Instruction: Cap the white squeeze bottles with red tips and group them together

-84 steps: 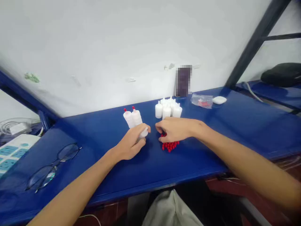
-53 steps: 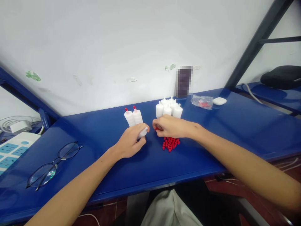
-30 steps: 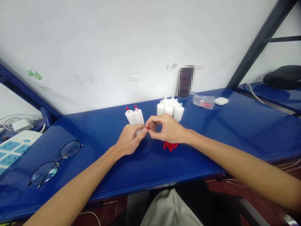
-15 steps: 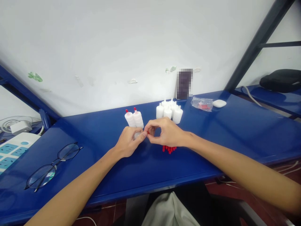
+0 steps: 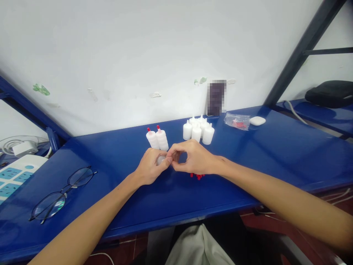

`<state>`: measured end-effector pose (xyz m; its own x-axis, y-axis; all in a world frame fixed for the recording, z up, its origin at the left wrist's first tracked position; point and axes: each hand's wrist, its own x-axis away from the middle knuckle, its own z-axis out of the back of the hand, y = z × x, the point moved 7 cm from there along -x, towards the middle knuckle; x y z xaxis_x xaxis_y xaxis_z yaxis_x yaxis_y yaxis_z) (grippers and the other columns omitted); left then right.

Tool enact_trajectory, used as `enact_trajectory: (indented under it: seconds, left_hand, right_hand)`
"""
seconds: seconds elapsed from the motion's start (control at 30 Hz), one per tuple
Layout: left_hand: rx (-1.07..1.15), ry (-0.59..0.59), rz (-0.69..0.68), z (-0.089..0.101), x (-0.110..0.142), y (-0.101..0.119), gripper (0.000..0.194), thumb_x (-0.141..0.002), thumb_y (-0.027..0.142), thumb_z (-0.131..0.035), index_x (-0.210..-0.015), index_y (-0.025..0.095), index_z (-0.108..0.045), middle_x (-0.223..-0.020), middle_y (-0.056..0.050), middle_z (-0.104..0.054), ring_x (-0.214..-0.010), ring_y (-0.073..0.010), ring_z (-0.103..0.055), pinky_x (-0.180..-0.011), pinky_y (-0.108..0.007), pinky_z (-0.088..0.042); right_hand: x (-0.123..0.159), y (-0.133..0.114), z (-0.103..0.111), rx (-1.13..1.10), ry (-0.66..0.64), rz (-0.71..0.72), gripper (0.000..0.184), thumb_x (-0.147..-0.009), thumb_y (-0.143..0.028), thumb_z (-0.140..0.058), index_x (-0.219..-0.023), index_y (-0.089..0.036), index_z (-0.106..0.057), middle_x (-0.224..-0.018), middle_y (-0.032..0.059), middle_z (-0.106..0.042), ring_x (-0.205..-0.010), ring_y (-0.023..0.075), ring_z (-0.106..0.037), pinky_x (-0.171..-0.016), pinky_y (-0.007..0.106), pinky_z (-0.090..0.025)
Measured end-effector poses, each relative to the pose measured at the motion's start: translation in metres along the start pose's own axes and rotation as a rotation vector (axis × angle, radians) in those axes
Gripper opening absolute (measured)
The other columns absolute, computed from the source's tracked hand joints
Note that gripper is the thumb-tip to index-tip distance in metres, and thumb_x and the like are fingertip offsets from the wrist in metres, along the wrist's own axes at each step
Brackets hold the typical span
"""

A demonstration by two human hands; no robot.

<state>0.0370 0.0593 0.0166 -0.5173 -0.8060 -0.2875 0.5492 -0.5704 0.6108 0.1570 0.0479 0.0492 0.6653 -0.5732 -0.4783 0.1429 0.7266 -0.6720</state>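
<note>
My left hand [image 5: 150, 167] is wrapped round a small white squeeze bottle [image 5: 160, 159], and only part of its pale body shows between the fingers. The thumb and fingertips of my right hand [image 5: 197, 158] are pinched together at the bottle's nozzle end, touching my left fingertips. A red cap in that pinch is now hidden by the fingers. Just beyond my left hand stand two white bottles [image 5: 162, 140] with red caps on their nozzles. Several uncapped white bottles [image 5: 196, 133] are grouped behind my right hand. Loose red caps [image 5: 199, 177] lie below it, partly covered.
Folded-out eyeglasses [image 5: 65, 192] lie on the blue table [image 5: 154, 206] at left, near a power strip [image 5: 19, 173]. At the back right are a clear bag with red pieces [image 5: 237, 122], a white rounded object [image 5: 257, 121] and a blurred dark panel [image 5: 216, 98] against the wall.
My right fingertips have shifted slightly left, closer against my left hand. The red cap glimpsed between them before is now out of sight. The standing bottles stay put.
</note>
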Motion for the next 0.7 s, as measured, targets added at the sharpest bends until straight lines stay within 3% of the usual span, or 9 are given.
enact_trajectory:
  seconds: [0.23,0.4,0.57,0.7]
  left_hand:
    - [-0.023,0.018,-0.02,-0.001,0.0,0.0,0.048,-0.091,0.047,-0.04,-0.063,0.013,-0.059,-0.055,0.002,-0.045,-0.053,-0.0104,-0.039,-0.056,-0.024,-0.033]
    - [0.073,0.035,-0.013,-0.001,0.0,0.001,0.049,-0.096,0.052,-0.038,-0.073,0.014,-0.059,-0.058,0.002,-0.049,-0.055,-0.0116,-0.042,-0.056,-0.024,-0.034]
    - [0.098,0.249,0.092,0.013,0.004,-0.01,0.044,-0.101,0.049,-0.033,-0.087,0.016,-0.059,-0.055,0.003,-0.053,-0.051,-0.0131,-0.049,-0.056,-0.025,-0.037]
    - [0.067,0.372,0.127,0.021,0.005,-0.012,0.039,-0.101,0.044,-0.034,-0.082,0.018,-0.055,-0.053,0.004,-0.051,-0.048,-0.012,-0.048,-0.056,-0.025,-0.037]
  right_hand:
    - [-0.001,0.003,-0.003,-0.056,-0.018,-0.036,0.013,-0.078,-0.013,-0.063,-0.09,-0.017,-0.068,-0.079,0.0005,-0.072,-0.072,0.0131,-0.068,-0.07,0.026,-0.057]
    - [-0.001,0.006,0.003,-0.074,0.038,-0.071,0.009,-0.079,-0.015,-0.062,-0.086,-0.017,-0.067,-0.077,0.0002,-0.07,-0.07,0.0126,-0.066,-0.071,0.027,-0.056]
    - [-0.003,0.017,0.022,-0.034,0.125,-0.132,0.01,-0.078,-0.019,-0.065,-0.087,-0.016,-0.067,-0.077,0.0008,-0.069,-0.069,0.0119,-0.063,-0.071,0.027,-0.054]
    - [-0.003,0.032,0.023,0.087,0.036,-0.262,0.008,-0.076,-0.018,-0.065,-0.082,-0.015,-0.068,-0.069,-0.0001,-0.067,-0.063,0.0112,-0.062,-0.063,0.025,-0.051]
